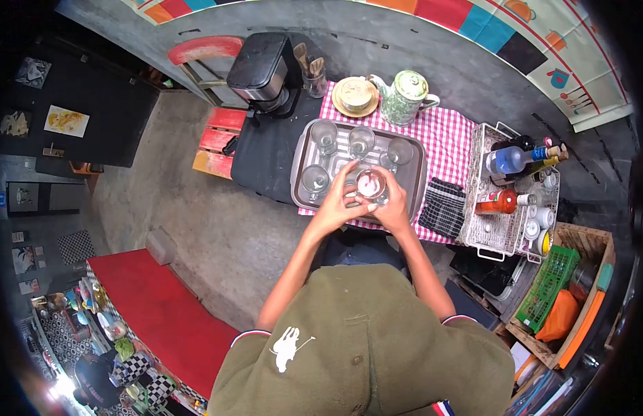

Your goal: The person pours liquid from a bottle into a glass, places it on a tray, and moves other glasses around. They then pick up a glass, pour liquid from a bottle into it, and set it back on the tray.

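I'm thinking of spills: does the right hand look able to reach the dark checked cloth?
Probably yes: the cloth lies beside the tray, uncovered, though the right hand would first have to leave the held glass.

A dark table (259, 163), partly dressed in pink-and-white gingham (453, 142), carried a broad tray (418, 173) of clear glasses (323, 137). Reckoned from the tray, a black-and-silver coffee machine (259, 73) occupied bare tabletop between ten and eleven o'clock, with a glass jar (314, 86) of wooden utensils (303, 57) at eleven. A cup (355, 92) and saucer (339, 105) sat at twelve, a green-patterned lidded pot (405, 107) at one. A dark checked cloth (443, 208) lay at four; a white wire basket (473, 177) stood at three, its footing hidden.
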Tool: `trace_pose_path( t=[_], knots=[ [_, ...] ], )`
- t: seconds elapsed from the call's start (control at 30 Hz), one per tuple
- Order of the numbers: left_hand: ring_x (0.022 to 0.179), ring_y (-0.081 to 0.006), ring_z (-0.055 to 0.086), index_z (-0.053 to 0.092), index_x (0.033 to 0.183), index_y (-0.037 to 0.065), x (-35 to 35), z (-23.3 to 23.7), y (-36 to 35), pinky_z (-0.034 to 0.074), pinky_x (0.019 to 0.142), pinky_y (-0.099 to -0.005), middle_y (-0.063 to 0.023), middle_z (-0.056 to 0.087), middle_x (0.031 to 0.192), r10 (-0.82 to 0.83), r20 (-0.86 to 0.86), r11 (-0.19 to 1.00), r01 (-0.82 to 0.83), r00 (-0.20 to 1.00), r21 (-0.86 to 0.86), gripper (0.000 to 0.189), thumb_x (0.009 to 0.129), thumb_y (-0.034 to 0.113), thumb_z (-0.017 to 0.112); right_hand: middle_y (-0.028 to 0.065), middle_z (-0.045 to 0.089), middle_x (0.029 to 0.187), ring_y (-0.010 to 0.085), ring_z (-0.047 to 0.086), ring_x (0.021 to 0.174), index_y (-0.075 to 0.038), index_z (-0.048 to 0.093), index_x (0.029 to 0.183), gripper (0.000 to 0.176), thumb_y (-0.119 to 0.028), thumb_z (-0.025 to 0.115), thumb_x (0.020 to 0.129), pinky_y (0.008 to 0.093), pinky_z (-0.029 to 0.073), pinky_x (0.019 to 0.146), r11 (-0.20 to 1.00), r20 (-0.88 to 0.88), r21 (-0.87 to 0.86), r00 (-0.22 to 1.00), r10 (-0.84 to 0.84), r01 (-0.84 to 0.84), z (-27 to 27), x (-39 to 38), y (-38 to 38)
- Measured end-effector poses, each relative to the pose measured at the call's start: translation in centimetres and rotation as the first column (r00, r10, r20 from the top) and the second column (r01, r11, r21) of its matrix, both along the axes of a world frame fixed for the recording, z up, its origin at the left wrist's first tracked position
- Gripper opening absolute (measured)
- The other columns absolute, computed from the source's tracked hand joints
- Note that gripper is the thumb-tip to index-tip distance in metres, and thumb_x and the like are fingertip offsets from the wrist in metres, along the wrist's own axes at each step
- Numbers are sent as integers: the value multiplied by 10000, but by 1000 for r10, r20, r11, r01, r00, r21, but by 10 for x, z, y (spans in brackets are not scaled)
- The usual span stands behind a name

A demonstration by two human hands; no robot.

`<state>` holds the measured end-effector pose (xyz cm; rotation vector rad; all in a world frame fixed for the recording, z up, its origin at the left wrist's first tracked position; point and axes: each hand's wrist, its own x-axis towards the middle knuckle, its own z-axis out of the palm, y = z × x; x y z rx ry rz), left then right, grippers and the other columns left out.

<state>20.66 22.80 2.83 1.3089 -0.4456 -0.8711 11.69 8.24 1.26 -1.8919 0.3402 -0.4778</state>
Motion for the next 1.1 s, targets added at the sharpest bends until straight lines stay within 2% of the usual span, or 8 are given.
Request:
trace_pose_path(
  t=[0.13, 0.37, 0.53, 0.63, 0.67, 0.8, 1.0, 1.1],
  knots=[
    [1294, -254, 510, 254, 1556, 87, 21, -1, 23, 511, 992, -353, -155, 332, 1526, 30, 26, 998, -31, 999, 55, 961, 776, 36, 813, 173, 667, 1194, 299, 668, 1117, -23, 550, 1294, 686, -167, 880, 710, 392, 530, 939, 998, 12, -62, 1000, -10, 11, 3, 15, -11],
    [1165, -183, 576, 392, 1457, 46, 76, -7, 44, 519, 921, -301, -134, 518, 1370, 264, 56, 960, -268, 963, 84, 724, 830, 12, 750, 163, 670, 1182, 291, 666, 1114, -26, 551, 1291, 695, -166, 886, 699, 389, 525, 944, 997, -39, -53, 998, -50, 48, 3, 43, -15],
    [1209, -204, 565, 454, 1405, 27, 127, -40, 23, 466, 997, -342, -130, 565, 1325, 210, 355, 943, -285, 911, 173, 666, 824, 81, 776, 161, 677, 1209, 263, 665, 1130, -22, 540, 1303, 689, -138, 874, 712, 364, 517, 966, 993, -62, -90, 995, -81, 76, 8, 61, -13],
    [1345, -336, 471, 243, 1522, 11, 150, -64, 6, 368, 1120, -415, -236, 482, 1423, 177, 474, 945, -283, 862, 163, 1020, 741, 224, 864, 161, 676, 1214, 267, 668, 1122, -21, 541, 1303, 688, -132, 874, 711, 364, 517, 969, 988, -17, -94, 992, -128, 126, -2, 68, -9],
    [1398, -375, 396, 85, 1552, -11, 158, -74, 2, 296, 1172, -426, -276, 396, 1478, 105, 471, 951, -227, 876, 209, 1212, 697, 274, 895, 161, 677, 1211, 264, 668, 1121, -16, 539, 1303, 691, -129, 876, 710, 364, 518, 969, 984, -28, -102, 989, -146, 143, -3, 70, -7],
    [1465, -377, 289, 18, 1569, 4, 179, -112, -2, 226, 1210, -429, -305, 291, 1542, -41, 466, 965, -85, 884, 247, 1305, 672, 340, 905, 175, 673, 1191, 301, 672, 1114, -12, 548, 1296, 716, -158, 897, 688, 391, 533, 947, 968, -38, -112, 973, -229, 224, -1, 80, 1],
    [1432, -362, 350, 117, 1542, -20, 190, -139, 5, 281, 1185, -406, -280, 329, 1525, -261, 471, 944, 120, 843, 308, 1218, 671, 297, 908, 177, 666, 1204, 302, 669, 1122, -11, 543, 1295, 699, -151, 890, 704, 390, 534, 945, 951, -21, -132, 958, -286, 281, -7, 88, 17],
    [1399, -337, 400, 216, 1490, -11, 188, -146, 3, 320, 1158, -394, -251, 406, 1466, -207, 426, 958, 95, 881, 269, 1098, 679, 261, 904, 176, 661, 1217, 302, 666, 1127, -11, 542, 1294, 692, -143, 886, 708, 389, 533, 946, 940, -24, -148, 949, -314, 307, -13, 91, 25]
  ],
)
